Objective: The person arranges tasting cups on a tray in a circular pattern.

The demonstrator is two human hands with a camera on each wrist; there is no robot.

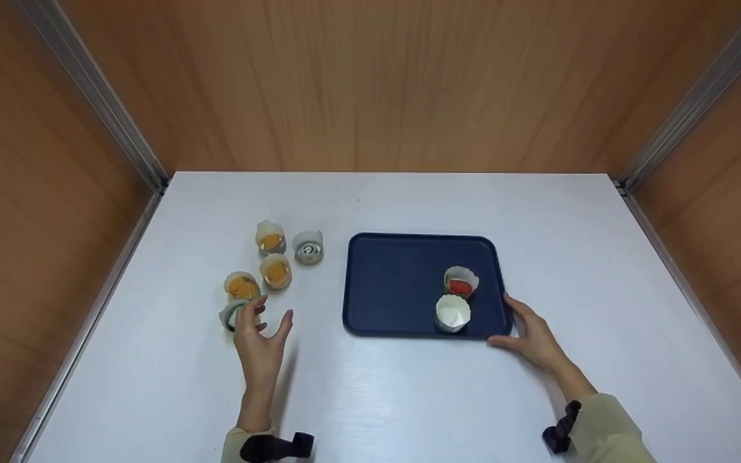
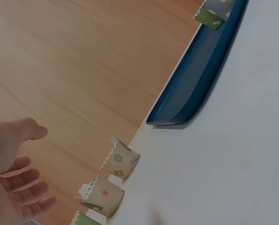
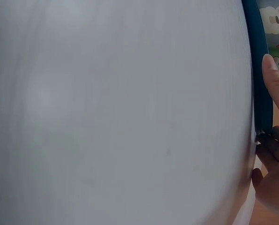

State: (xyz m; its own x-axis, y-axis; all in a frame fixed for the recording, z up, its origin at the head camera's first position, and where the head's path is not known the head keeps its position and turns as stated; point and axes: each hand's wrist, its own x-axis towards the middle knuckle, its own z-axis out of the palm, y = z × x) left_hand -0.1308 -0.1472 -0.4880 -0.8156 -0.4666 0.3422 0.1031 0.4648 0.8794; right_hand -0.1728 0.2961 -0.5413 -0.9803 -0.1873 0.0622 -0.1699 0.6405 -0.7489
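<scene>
Tray (image 1: 390,289), dark blue, round-cornered, right hand (image 1: 534,337) gripping it, left hand (image 1: 260,347) spread, empty, near paper cups (image 1: 276,273)

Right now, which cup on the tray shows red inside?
The far cup, farther from the person; the near cup shows only white inside.

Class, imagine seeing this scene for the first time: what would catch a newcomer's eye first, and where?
Probably the dark blue tray, right of centre on the white table, with the right hand at its near right corner. Next, the red item inside a paper cup towards the tray's right end. Left of the tray, the left hand is near five more cups.
</scene>
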